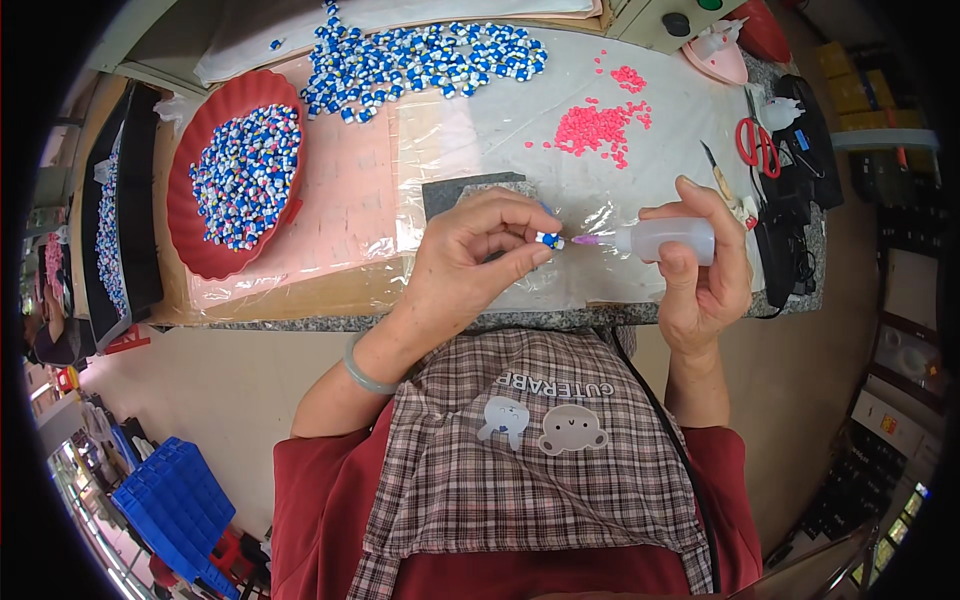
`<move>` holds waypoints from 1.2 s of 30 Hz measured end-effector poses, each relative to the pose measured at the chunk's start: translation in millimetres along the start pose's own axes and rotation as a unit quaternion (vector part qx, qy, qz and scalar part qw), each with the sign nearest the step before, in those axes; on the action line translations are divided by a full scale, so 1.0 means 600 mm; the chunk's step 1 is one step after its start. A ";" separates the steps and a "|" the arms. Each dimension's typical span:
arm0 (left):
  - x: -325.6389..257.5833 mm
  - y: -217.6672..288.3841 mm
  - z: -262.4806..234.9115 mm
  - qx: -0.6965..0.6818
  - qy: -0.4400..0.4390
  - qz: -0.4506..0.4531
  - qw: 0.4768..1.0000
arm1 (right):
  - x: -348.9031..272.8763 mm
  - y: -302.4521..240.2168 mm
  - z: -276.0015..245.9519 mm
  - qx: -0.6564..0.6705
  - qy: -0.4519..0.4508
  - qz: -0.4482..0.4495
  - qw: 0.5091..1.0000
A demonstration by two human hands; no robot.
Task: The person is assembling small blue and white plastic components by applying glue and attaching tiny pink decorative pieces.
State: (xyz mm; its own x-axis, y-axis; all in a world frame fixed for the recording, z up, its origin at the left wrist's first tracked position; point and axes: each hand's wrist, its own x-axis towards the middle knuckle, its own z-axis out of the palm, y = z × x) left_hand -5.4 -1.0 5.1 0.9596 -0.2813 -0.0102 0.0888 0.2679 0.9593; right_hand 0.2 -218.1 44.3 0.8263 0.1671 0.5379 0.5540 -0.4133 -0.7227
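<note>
My left hand (480, 248) pinches a small blue and white figurine (550, 240) between thumb and fingertips. My right hand (708, 268) is wrapped round a translucent squeeze bottle (672, 240) lying sideways. Its thin pinkish-purple nozzle (588, 240) points left at the figurine, with the tip very close to it; I cannot tell whether they touch. Under my left fingers lies a dark grey pad (445, 196). Beyond my hands, small pink pieces (592, 130) are scattered on the plastic-covered table. Many more blue and white figurines (420, 62) are spread at the back.
A red scalloped bowl (182, 190) full of figurines stands at the left, beside a black tray (146, 200) holding more. At the right lie a knife (720, 172), red-handled scissors (757, 148) and a black bag (800, 180). A blue crate (175, 505) sits low at left.
</note>
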 end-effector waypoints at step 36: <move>0.001 -0.009 -0.007 -0.003 0.004 -0.009 1.000 | -0.002 0.139 -0.017 0.244 0.026 0.349 0.905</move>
State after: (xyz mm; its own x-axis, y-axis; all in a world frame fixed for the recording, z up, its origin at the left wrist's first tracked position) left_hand -4.2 1.3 -1.4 0.9599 -0.2787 -0.0305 0.1085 0.2688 0.9571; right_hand 44.1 -261.9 -12.0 0.9933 -0.0300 -0.1119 -0.1105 0.0441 -0.9929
